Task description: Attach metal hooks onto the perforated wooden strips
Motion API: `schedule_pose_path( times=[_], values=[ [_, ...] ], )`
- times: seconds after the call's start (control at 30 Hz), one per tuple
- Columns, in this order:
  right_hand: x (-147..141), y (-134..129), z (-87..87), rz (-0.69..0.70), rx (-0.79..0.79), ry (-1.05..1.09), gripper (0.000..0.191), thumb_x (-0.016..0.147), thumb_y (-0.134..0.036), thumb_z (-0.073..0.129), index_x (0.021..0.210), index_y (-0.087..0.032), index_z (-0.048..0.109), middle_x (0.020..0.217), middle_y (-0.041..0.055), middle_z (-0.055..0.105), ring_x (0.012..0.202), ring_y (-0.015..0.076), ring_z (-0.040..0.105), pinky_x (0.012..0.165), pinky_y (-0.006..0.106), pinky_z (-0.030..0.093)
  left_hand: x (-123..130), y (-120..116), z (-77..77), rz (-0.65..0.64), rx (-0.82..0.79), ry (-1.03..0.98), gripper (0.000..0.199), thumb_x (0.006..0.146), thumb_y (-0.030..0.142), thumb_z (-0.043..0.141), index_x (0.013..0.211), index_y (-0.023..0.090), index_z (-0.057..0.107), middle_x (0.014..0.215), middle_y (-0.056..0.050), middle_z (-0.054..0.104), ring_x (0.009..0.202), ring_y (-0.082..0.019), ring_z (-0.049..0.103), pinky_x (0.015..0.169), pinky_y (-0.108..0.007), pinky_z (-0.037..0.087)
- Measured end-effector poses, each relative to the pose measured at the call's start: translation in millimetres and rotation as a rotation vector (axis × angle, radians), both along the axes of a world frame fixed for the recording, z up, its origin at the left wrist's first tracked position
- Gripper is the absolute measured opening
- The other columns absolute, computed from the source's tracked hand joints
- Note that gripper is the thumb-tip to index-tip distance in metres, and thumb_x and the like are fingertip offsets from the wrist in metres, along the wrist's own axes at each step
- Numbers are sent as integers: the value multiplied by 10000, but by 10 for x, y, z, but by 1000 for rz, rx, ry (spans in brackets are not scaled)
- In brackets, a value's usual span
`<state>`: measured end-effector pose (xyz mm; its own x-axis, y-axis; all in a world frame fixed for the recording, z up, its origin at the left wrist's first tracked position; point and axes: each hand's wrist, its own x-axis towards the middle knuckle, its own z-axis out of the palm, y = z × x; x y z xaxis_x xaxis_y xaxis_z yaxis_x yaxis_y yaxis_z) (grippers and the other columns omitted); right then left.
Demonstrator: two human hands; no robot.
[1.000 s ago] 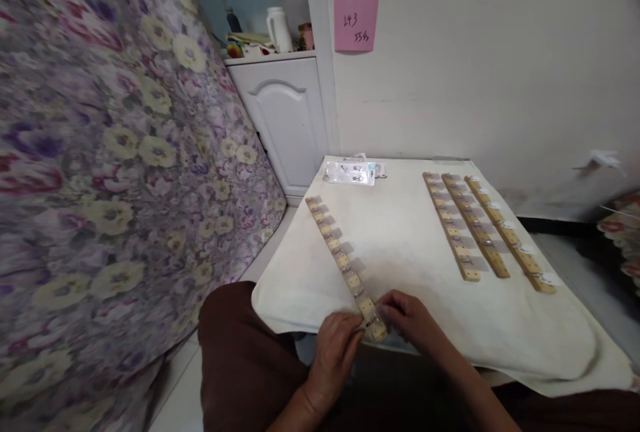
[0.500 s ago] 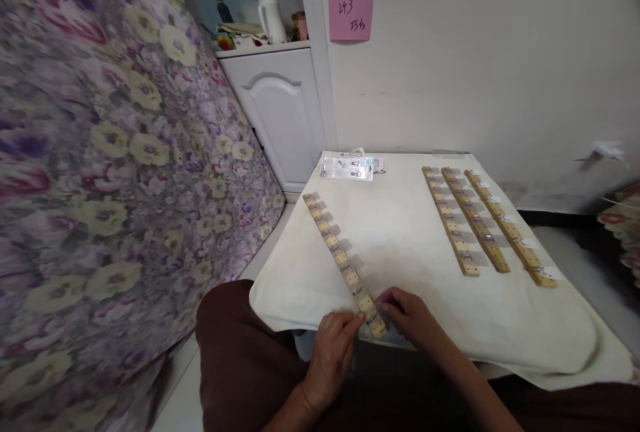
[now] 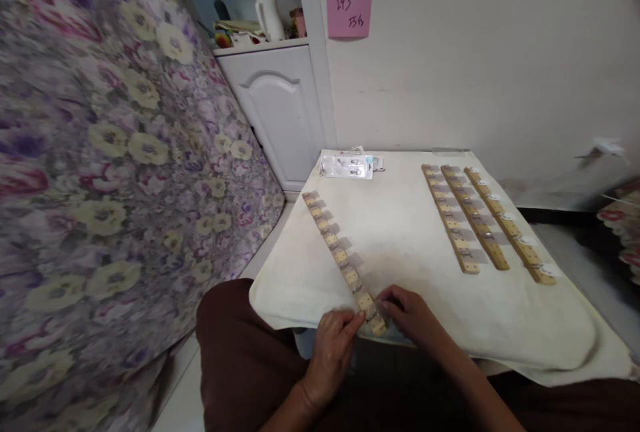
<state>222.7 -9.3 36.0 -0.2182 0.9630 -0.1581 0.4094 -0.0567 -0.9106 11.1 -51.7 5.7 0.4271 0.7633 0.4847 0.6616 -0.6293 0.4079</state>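
Observation:
A long wooden strip lies slantwise on the cloth-covered table, its near end close to the front edge. Small metal fittings sit across it at intervals, with greyish see-through tabs sticking out to the right. My left hand is closed against the left side of the near end, thumb and fingertips gripping its edge. On the other side, my right hand pinches beside the nearest metal fitting. Whatever is between its fingertips is too small and blurred to make out.
Three similar wooden strips lie side by side on the table's right. Clear plastic packages with small metal pieces rest at the back left. A floral curtain hangs at left; a white cabinet and wall stand behind.
The view has tilted very slightly. Both hands keep nearly the same place at the strip's near end, with no other visible change.

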Motion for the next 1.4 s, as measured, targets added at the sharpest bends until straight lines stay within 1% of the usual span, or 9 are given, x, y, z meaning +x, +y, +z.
schedule_pose_path(
  times=[0.17, 0.43, 0.53, 0.67, 0.83, 1.0, 1.2, 1.3, 1.4],
  values=[
    [3, 6, -2, -14, 31, 6, 140, 786, -247, 518, 784, -174, 638, 669, 11, 629, 625, 142, 534, 574, 228, 395, -4, 7, -19, -4, 41, 9, 421, 906, 101, 407, 1292, 240, 502, 950, -51, 619, 861, -162, 554, 748, -299, 467],
    [-6, -10, 7, -11, -40, 47, 134, 788, -260, 508, 796, -183, 618, 595, -21, 580, 486, 104, 466, 478, 211, 353, -26, -3, -58, -14, 26, 30, 466, 908, 94, 409, 1340, 265, 447, 970, -50, 607, 871, -155, 541, 761, -302, 465],
    [-7, -5, -3, -8, -42, 49, 137, 788, -252, 502, 793, -181, 619, 586, -24, 577, 473, 99, 456, 480, 212, 356, -37, 4, -68, -26, 24, 38, 499, 896, 74, 414, 1357, 264, 423, 967, -52, 601, 863, -158, 531, 749, -302, 460],
    [-7, 2, -10, -8, -17, 19, 131, 782, -247, 513, 781, -180, 625, 592, -17, 582, 498, 108, 473, 491, 215, 361, -40, 11, -53, -36, 27, 50, 517, 891, 61, 402, 1368, 260, 406, 966, -57, 600, 857, -162, 528, 740, -308, 456],
    [-11, -1, -1, -2, -21, 26, 137, 785, -239, 501, 788, -179, 624, 602, -16, 593, 503, 112, 480, 501, 221, 369, -40, 5, -42, -30, 18, 64, 487, 905, 88, 394, 1361, 260, 415, 977, -60, 607, 876, -158, 537, 758, -307, 462],
    [-5, 7, -4, -1, 34, 14, 131, 776, -249, 523, 767, -181, 635, 645, 0, 623, 596, 138, 529, 563, 233, 390, -45, 10, -73, -33, 40, 69, 484, 907, 82, 381, 1360, 249, 415, 967, -59, 608, 860, -155, 538, 746, -308, 462],
    [-12, 6, -31, 2, -1, 33, 130, 789, -248, 509, 790, -186, 623, 597, -18, 593, 516, 118, 488, 526, 226, 372, -46, 15, -77, -31, 29, 76, 518, 890, 62, 403, 1369, 257, 402, 980, -58, 598, 881, -166, 531, 764, -316, 458],
    [-17, 0, -16, 4, 3, 25, 126, 788, -241, 512, 780, -182, 623, 602, -13, 594, 533, 120, 493, 531, 225, 371, -48, 12, -80, -28, 29, 74, 524, 879, 49, 409, 1358, 260, 417, 976, -58, 598, 872, -168, 529, 755, -314, 453],
    [-15, 0, 5, 7, 24, 6, 127, 782, -231, 513, 779, -178, 628, 637, 0, 611, 587, 135, 519, 558, 230, 382, -51, 10, -85, -38, 17, 72, 524, 876, 52, 409, 1362, 250, 415, 989, -63, 595, 871, -173, 529, 748, -317, 448]
  ],
)
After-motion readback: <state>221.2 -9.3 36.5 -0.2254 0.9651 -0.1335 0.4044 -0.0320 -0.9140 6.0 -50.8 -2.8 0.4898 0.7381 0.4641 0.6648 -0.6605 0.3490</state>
